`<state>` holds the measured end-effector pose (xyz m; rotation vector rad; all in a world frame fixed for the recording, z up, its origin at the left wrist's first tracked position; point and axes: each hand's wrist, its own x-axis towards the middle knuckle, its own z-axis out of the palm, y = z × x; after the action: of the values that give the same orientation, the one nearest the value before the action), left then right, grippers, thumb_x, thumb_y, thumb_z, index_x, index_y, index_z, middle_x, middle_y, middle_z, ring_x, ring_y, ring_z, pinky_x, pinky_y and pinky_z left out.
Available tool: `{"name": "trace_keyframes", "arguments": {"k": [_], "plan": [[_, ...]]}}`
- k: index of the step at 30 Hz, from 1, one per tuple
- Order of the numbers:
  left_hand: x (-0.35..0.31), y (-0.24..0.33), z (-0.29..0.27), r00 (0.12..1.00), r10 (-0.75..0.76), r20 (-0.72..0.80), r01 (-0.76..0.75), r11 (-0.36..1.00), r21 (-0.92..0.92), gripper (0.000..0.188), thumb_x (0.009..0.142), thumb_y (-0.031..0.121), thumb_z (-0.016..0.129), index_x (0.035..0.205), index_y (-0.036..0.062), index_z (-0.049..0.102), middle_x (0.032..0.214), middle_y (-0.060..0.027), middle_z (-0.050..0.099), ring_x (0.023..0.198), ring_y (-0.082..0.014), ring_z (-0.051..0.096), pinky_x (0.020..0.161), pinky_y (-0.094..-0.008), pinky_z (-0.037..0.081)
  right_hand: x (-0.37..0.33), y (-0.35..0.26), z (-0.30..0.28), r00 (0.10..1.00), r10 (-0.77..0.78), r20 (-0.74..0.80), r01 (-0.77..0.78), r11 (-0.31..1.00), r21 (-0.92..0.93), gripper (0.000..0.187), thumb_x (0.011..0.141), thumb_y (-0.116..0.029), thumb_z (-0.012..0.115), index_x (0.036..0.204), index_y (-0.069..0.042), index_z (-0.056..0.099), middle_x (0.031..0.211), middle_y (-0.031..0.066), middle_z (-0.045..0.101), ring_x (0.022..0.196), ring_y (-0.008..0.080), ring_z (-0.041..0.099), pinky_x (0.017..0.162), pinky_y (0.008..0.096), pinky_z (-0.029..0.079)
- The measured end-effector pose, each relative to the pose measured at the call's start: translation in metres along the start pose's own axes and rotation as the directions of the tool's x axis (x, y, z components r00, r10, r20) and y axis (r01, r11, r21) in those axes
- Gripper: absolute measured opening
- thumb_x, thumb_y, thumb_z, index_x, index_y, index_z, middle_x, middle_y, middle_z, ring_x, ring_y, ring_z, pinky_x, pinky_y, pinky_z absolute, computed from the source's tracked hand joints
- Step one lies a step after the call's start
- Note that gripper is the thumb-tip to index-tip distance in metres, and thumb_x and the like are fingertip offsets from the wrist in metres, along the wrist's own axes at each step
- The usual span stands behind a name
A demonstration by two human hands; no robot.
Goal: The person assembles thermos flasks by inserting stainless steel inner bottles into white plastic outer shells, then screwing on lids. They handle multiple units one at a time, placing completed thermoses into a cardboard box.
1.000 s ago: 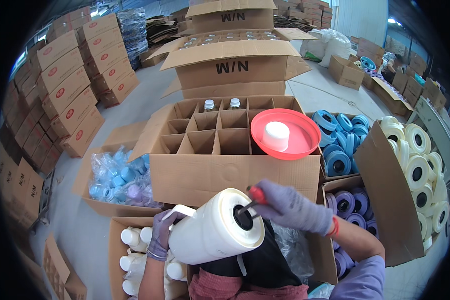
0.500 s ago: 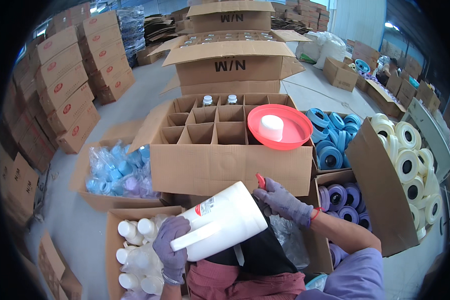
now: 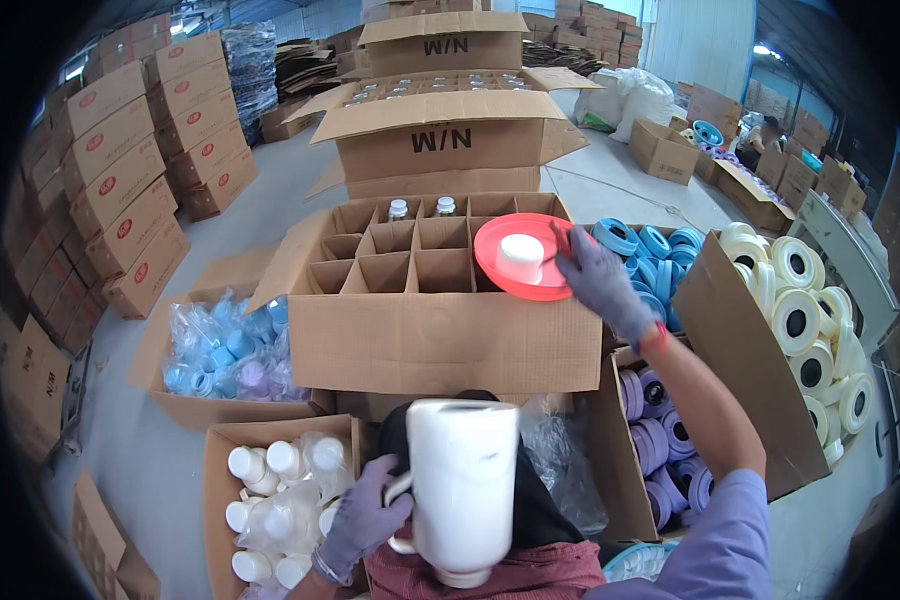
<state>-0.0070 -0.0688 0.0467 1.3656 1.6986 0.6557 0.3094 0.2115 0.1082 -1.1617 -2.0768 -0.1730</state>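
A large white jug (image 3: 465, 490) stands upright in my lap with its open mouth up and its handle to the left. My gloved left hand (image 3: 368, 515) is closed around that handle. Out at the far side of the near carton, my gloved right hand (image 3: 610, 285) is at the right rim of a shallow red dish (image 3: 490, 272), smeared by motion. Whether its fingers hold anything cannot be made out. In the dish sits a short white round piece (image 3: 520, 257). The dish rests on the divided cardboard carton (image 3: 440, 345), which has two capped bottles (image 3: 445, 206) in its rear cells.
Left of me are boxes of bagged blue caps (image 3: 215, 350) and white capped bottles (image 3: 282, 460). At right stand boxes of purple rings (image 3: 660, 440), blue rings (image 3: 660, 260) and cream rings (image 3: 795, 320). Stacked cartons (image 3: 120, 200) rise behind. A person (image 3: 760, 145) sits far right.
The jug has gone from tilted to upright and lower. My right hand has moved from beside the jug, where it held a small red item, forward to the dish. The view has shifted slightly.
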Motion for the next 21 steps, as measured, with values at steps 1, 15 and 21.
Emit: {"name": "trace_keyframes", "arguments": {"k": [1,15,21], "plan": [[0.013,-0.034,0.010,0.951,0.296,0.087,-0.308,0.925,0.222,0.068,0.082,0.020,0.065,0.141,-0.0032,0.040,0.116,-0.0177,0.066,0.099,-0.0251,0.069,0.083,-0.0348,0.055,0.018,0.007,0.002,0.973,0.153,0.172,-0.146,0.988,-0.050,0.021,0.094,-0.021,0.053,0.106,-0.004,0.052,0.099,0.0247,0.065,0.098,0.0410,0.063,0.080,0.0491,0.051],[0.038,-0.040,0.000,0.988,-0.059,0.144,0.135,0.781,-0.610,0.023,0.088,0.008,0.058,0.108,-0.0022,0.063,0.082,-0.0051,0.063,0.063,-0.0120,0.058,0.058,-0.0250,0.049,0.055,0.049,0.089,0.933,0.162,0.321,-0.182,0.983,0.033,0.074,0.079,-0.049,0.074,0.140,-0.014,0.050,0.127,0.0214,0.053,0.115,0.0438,0.054,0.097,0.0493,0.048],[0.055,-0.051,0.006,0.733,0.592,-0.336,-0.507,0.804,0.311,0.004,0.086,0.004,0.061,0.086,0.0010,0.063,0.071,-0.0107,0.065,0.069,-0.0303,0.065,0.069,-0.0398,0.053,-0.023,-0.065,-0.006,0.987,-0.118,-0.111,0.162,0.739,0.654,0.077,0.073,-0.030,0.082,0.136,-0.003,0.049,0.120,0.0193,0.055,0.110,0.0348,0.058,0.095,0.0453,0.048]]}}
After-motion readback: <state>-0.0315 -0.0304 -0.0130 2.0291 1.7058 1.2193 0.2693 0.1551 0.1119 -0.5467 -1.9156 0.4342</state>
